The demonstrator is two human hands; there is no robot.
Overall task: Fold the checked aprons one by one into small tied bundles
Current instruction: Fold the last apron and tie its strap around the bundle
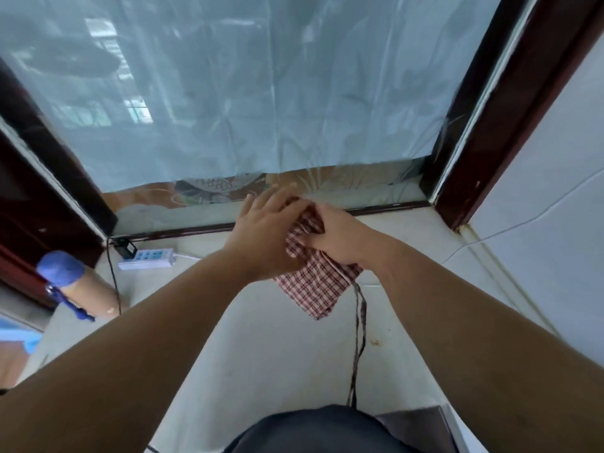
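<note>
A red-and-white checked apron (318, 289), folded into a narrow strip, hangs in the air between my hands above the pale floor. My right hand (333, 235) grips its upper part, fingers curled round the cloth. My left hand (266, 223) lies against the cloth's left side with fingers stretched out straight. The apron's thin tie strap (359, 335) dangles from the fold down toward my lap.
A window with a pale blue film (248, 93) and dark wooden frame (510, 112) stands ahead. A white power strip (145, 258) lies on the floor at left, near a cardboard tube with a blue cap (65, 273). A white wall (555, 223) runs along the right.
</note>
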